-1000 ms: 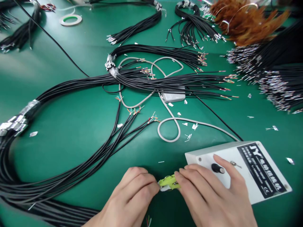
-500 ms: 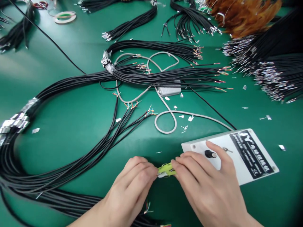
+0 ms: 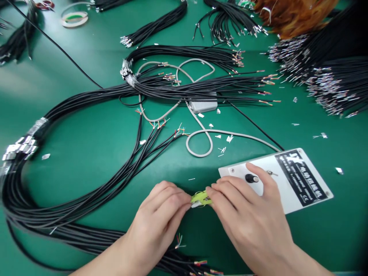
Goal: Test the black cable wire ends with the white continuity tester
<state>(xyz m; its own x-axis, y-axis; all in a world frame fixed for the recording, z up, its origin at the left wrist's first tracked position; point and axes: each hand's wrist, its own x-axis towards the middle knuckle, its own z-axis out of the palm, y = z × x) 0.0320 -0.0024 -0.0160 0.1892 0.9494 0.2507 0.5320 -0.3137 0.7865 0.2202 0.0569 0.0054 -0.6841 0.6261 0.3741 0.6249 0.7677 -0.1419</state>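
Observation:
Low in the middle of the view, a small lime-green piece (image 3: 200, 197) with whitish and metallic bits spans the gap between my two hands. Its kind does not show clearly. My left hand (image 3: 161, 214) pinches the left end, and my right hand (image 3: 244, 214) grips the right end with its fingertips. Partly behind my right hand lies a white wire-twisting machine box (image 3: 316, 188) with a black knob (image 3: 252, 178) and a dark label. A bundle of black cables (image 3: 115, 191) curves around on the left, passing beneath my left forearm, its stripped ends showing thin coloured wires.
Taped black cables (image 3: 184, 92) cross the centre over a grey cord (image 3: 198, 155) and a grey pedal-like block (image 3: 203, 104). More tinned-end cable bundles (image 3: 330, 84) lie at right. A white tape roll (image 3: 74, 19) rests at upper left. White scraps are scattered on the green table (image 3: 86, 153).
The whole view has shifted slightly, so most of the scene sits a little higher. Both hands keep their hold on the lime-green piece with hardly any change.

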